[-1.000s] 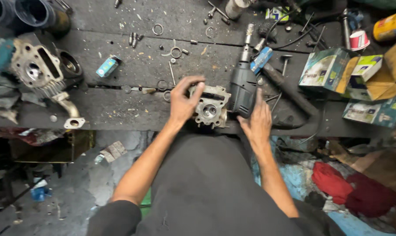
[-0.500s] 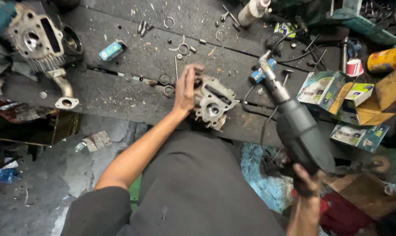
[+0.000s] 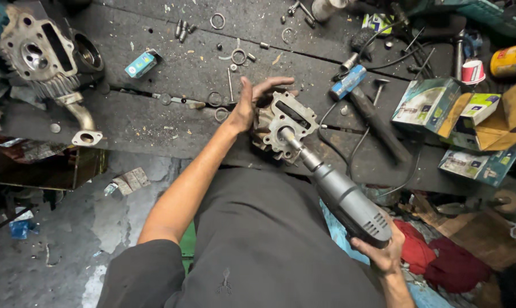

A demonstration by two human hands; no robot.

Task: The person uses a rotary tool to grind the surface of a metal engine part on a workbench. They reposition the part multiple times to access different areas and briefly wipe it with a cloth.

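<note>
While left hand (image 3: pixel 247 108) braces cylinder head (image 3: pixel 285 125) at table (image 3: pixel 155 120) edge with open palm, fingers splayed, right hand (image 3: pixel 383 254) clenched round grey power tool (image 3: pixel 349 202), tip in port. Grinding step; likely needs steady bracing, straight feed.

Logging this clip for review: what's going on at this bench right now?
A person steadies a metal engine cylinder head on a dark, cluttered workbench with the left hand, fingers spread along its side. The right hand grips a grey power drill by its rear end, with the drill's tip set into the middle of the part. Loose rings, bolts and small boxes lie scattered around.
</note>
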